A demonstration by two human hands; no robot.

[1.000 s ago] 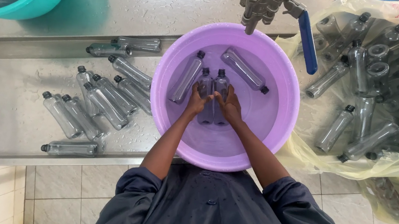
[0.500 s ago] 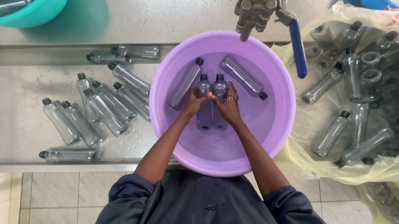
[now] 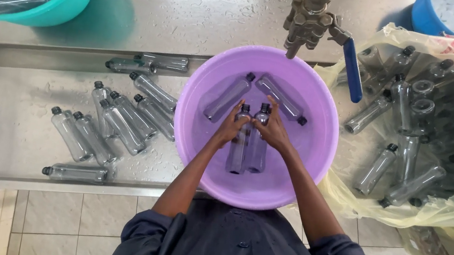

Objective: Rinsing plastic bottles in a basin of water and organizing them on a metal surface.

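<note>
Hands meet in the purple basin (image 3: 195,141): I see my left hand (image 3: 231,127) gripping one clear capped bottle (image 3: 238,141) and my right hand (image 3: 273,129) wrapped on the second bottle (image 3: 259,141) just beside it. Two loose bottles (image 3: 279,98) float behind them, under the metal tap (image 3: 309,20), with more bottles (image 3: 120,120) lying on the wet steel tabletop (image 3: 1,112) to the left.

Since a second ago the left hand (image 3: 231,129) and right hand (image 3: 273,132) have drawn slightly apart at frame centre, each now gripping one of two clear capped plastic bottles (image 3: 249,140) lying side by side in the round purple plastic basin (image 3: 195,141).
</note>
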